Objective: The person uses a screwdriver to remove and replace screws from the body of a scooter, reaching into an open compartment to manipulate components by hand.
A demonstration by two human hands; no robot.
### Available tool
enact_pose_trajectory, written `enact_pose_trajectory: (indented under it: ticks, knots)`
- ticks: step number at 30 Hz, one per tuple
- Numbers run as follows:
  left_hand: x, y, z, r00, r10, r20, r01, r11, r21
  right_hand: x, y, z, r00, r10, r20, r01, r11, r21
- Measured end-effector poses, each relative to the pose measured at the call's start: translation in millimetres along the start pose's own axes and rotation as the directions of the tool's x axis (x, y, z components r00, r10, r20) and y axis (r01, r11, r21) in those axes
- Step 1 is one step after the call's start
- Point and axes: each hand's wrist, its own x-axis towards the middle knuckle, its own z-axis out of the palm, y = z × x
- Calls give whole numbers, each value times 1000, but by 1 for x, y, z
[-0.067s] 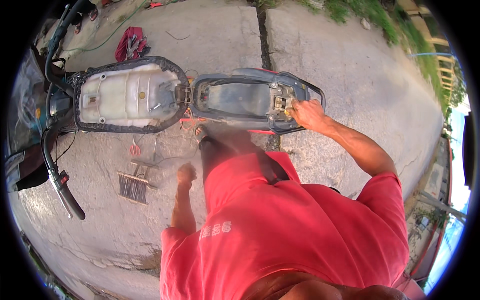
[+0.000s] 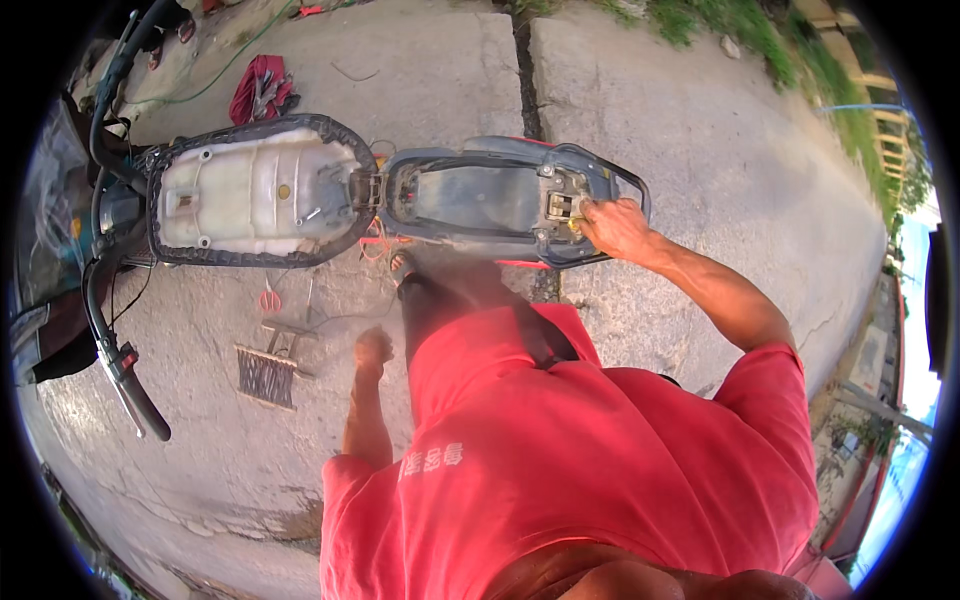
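Note:
My right hand [image 2: 616, 229] reaches to the rear of an electric scooter's open seat compartment [image 2: 478, 197]. Its fingers are closed at the seat latch [image 2: 560, 206], around a small yellowish piece that I cannot make out. The seat [image 2: 240, 190] is flipped forward on its hinge [image 2: 372, 188], with its pale underside facing up. My left hand [image 2: 373, 347] hangs low beside my leg, curled into a loose fist, and touches nothing. A small metal bolt or tool [image 2: 312, 214] lies on the seat's underside.
The handlebar [image 2: 125, 385] stands at the left. Red-handled pliers [image 2: 269, 299] and a wooden stool with a woven top [image 2: 268, 375] are on the concrete near my left hand. A dark red cloth or bag [image 2: 262, 88] lies beyond the seat. Another person's feet [image 2: 186, 30] show at the far left.

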Motion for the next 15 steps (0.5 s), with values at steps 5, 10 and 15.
enact_pose_trajectory:
  ticks: [5,10,15]
  knots:
    - [16,-28,-20,977,201,69,-212,911,354,2,20,23,915,-297,-273,288,955,-72]
    - [1,-6,4,998,62,-8,-59,978,200,-13,-3,12,989,107,-102,-103,994,46]
    - [-2,-2,8,1000,24,4,-25,994,111,-10,16,20,988,-97,-117,89,993,-74]
